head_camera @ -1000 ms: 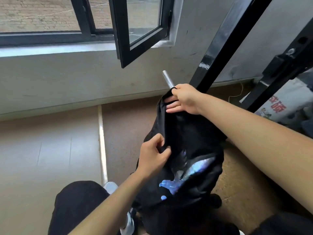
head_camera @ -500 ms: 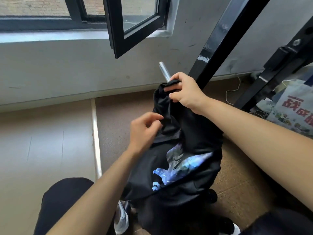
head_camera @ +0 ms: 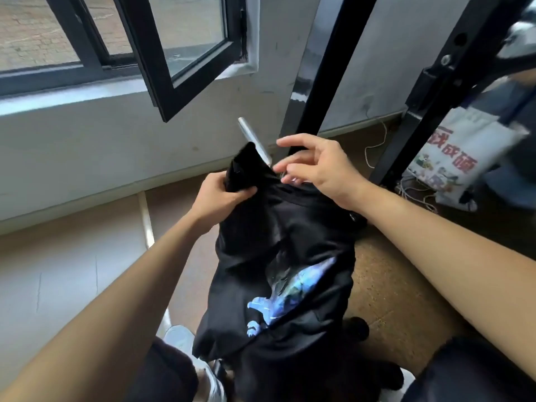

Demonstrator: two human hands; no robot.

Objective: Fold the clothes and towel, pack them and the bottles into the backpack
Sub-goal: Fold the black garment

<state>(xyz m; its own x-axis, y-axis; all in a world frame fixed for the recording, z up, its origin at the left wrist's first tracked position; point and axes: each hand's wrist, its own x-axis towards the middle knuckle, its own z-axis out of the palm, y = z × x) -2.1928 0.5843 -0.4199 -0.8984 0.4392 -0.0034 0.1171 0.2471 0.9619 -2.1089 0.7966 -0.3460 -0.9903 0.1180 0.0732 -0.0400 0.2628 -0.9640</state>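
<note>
A black T-shirt point(head_camera: 278, 250) with a blue and white bird print hangs in front of me, draped over a silver rod point(head_camera: 253, 137) whose end sticks up behind it. My left hand point(head_camera: 220, 195) grips a bunched fold of the shirt's top edge. My right hand point(head_camera: 316, 163) hovers just right of that fold with fingers spread and relaxed, holding nothing. The shirt's lower part falls between my knees. No backpack, towel or bottles are in view.
A black metal frame point(head_camera: 313, 68) rises right behind the shirt, with a second post point(head_camera: 417, 111) to the right. A printed white tote bag point(head_camera: 461, 152) and white cords lie on the brown floor at right. An open window point(head_camera: 179, 50) juts from the wall.
My right hand let go of the shirt's top and opened. My left hand moved up from the shirt's middle and took hold of the top fold.
</note>
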